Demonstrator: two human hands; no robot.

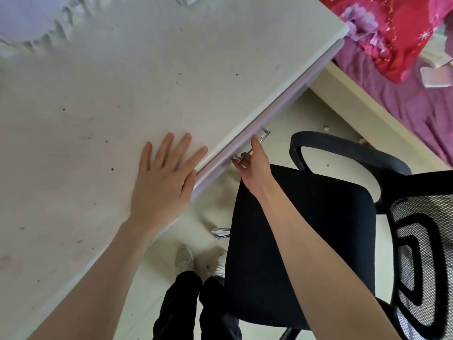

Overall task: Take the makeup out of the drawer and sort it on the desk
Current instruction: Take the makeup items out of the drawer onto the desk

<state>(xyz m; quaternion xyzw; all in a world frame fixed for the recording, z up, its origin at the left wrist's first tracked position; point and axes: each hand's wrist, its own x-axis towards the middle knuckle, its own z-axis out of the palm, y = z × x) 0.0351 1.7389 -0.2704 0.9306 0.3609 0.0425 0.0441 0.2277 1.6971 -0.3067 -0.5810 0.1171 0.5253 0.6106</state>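
The left hand (163, 180) is lying flat on the pale tabletop (98, 94), fingers straight and spread, near the front edge. The right hand (253, 163) is curling its fingers around the clear handle (252, 146) of the lilac drawer (269, 114), just beneath that edge. The drawer is sitting closed, so its contents are hidden. A black chair (301, 241) is standing beside the person's legs.

Black chair (301, 241), pale floor (326, 114), purple bed (392, 99)
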